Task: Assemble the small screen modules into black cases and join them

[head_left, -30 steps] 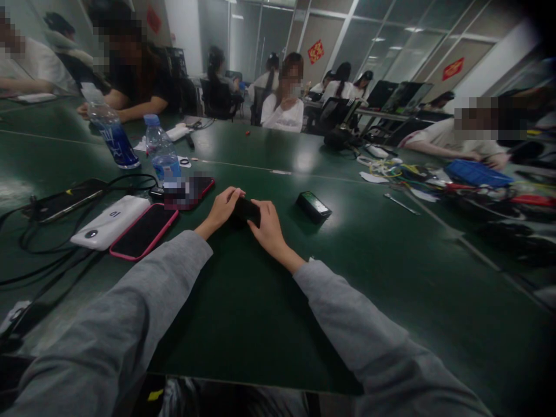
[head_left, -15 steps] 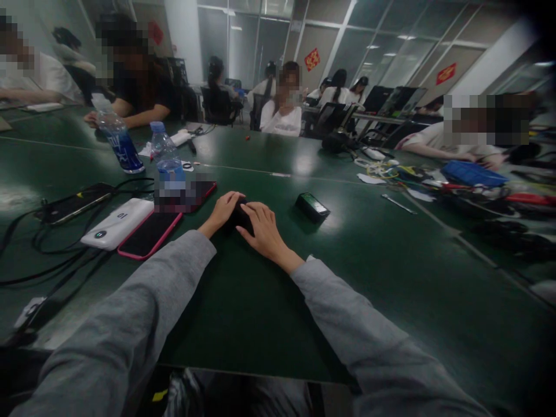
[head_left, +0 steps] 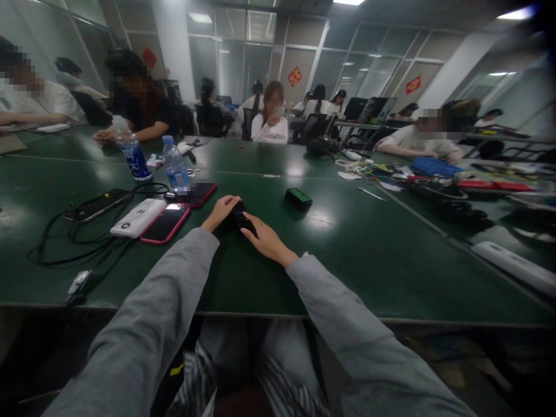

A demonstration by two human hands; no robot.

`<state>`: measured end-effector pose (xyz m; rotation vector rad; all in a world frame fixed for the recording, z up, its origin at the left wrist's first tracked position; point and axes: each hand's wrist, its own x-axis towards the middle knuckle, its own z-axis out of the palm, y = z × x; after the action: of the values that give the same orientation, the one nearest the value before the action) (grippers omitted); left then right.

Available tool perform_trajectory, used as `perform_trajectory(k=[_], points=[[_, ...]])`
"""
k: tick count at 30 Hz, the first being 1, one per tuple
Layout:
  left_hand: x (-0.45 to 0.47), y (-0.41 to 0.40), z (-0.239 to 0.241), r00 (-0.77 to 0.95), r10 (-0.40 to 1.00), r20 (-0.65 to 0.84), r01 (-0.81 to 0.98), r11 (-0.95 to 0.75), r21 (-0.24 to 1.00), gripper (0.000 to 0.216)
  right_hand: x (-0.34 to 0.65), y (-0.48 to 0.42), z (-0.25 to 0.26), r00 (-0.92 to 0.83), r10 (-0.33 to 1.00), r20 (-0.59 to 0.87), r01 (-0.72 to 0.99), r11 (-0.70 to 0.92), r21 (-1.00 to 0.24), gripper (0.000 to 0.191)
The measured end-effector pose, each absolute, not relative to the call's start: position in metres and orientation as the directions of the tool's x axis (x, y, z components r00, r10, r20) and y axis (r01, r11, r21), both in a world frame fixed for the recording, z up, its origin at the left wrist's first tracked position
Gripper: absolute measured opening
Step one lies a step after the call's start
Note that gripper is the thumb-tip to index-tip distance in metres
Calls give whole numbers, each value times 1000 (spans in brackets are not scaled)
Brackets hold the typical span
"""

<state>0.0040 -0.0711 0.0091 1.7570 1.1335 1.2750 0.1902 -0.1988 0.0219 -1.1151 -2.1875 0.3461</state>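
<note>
A small dark, box-shaped object (head_left: pixel 240 215) lies on the green table (head_left: pixel 256 278) between my two hands. My left hand (head_left: pixel 220 212) closes around its far left side, fingers together. My right hand (head_left: pixel 266 237) grips the near right end, with the thumb and fingers against it. The object's exact kind cannot be made out, since my fingers cover parts of it. To the right of my hands sits a black box with a green top (head_left: pixel 298 198), touched by neither hand.
Left of me lie a pink-edged phone (head_left: pixel 165 223), a white power bank (head_left: pixel 138 218), a black device (head_left: pixel 99 205) and cables. Behind them stand two bottles, one large (head_left: pixel 135 159), one small (head_left: pixel 175 168). A blue tray (head_left: pixel 435 167) and tangled wires lie far right. Other people sit around.
The camera view has tilted up, showing more ceiling. My right hand's fingers have drawn back, uncovering more of the dark object's top. The left hand stays at its side.
</note>
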Motion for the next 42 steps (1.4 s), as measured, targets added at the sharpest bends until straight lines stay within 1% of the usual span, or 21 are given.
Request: perform_trajectory(k=[2, 4, 6, 8, 11, 13, 15, 16, 18, 20, 22, 25, 27, 31, 33, 35, 38, 40, 42], points=[[1, -82, 9, 159, 925, 344, 243, -375, 895, 38, 190, -218, 22, -445, 792, 419, 614, 610, -501, 55], [-3, -92, 8, 153, 934, 323, 228, -352, 908, 42, 190, -233, 22, -440, 789, 428, 630, 611, -479, 52], [-6, -100, 8, 141, 938, 316, 233, -341, 911, 45, 192, -239, 23, -400, 784, 475, 670, 604, -431, 48], [-8, -105, 8, 140, 938, 316, 241, -342, 908, 47, 197, -234, 26, -320, 767, 556, 738, 570, -362, 45], [-8, -109, 11, 148, 952, 268, 252, -299, 921, 50, 217, -205, 30, -130, 729, 673, 864, 416, -284, 46], [-7, -110, 13, 148, 961, 233, 241, -264, 934, 51, 239, -176, 30, -3, 707, 707, 921, 277, -273, 49], [-6, -110, 15, 150, 962, 226, 228, -257, 939, 51, 264, -145, 25, 112, 704, 701, 943, 148, -299, 55], [-5, -110, 15, 154, 962, 224, 228, -255, 940, 51, 276, -132, 22, 188, 711, 677, 937, 77, -341, 61], [-5, -108, 16, 167, 961, 222, 224, -256, 940, 51, 299, -110, 14, 370, 732, 572, 879, -76, -471, 68], [-5, -107, 17, 174, 960, 220, 216, -256, 942, 51, 315, -98, 7, 471, 757, 452, 812, -171, -558, 64], [-5, -106, 17, 181, 958, 223, 214, -260, 942, 51, 323, -96, 3, 464, 788, 404, 800, -178, -573, 54], [-6, -105, 15, 171, 957, 233, 217, -267, 939, 51, 317, -110, 3, 407, 806, 431, 829, -127, -545, 48], [-7, -105, 14, 157, 957, 244, 226, -275, 935, 50, 304, -128, 5, 334, 811, 479, 879, -85, -469, 48], [-7, -106, 14, 139, 954, 265, 221, -291, 931, 47, 266, -174, 7, 66, 822, 565, 973, 72, -219, 48], [-6, -107, 14, 141, 954, 264, 217, -290, 932, 46, 248, -191, 5, -30, 815, 579, 969, 165, -182, 49], [-6, -106, 14, 140, 954, 265, 209, -290, 934, 44, 234, -199, 2, -45, 802, 596, 954, 210, -212, 53], [-4, -103, 12, 123, 951, 283, 190, -302, 934, 38, 221, -193, 2, 12, 804, 594, 928, 212, -305, 64], [-3, -99, 10, 93, 952, 292, 189, -304, 934, 37, 218, -184, 3, 39, 831, 555, 905, 206, -372, 63], [-3, -96, 7, 64, 951, 302, 198, -309, 930, 38, 217, -177, 6, 56, 856, 514, 882, 199, -428, 57]])
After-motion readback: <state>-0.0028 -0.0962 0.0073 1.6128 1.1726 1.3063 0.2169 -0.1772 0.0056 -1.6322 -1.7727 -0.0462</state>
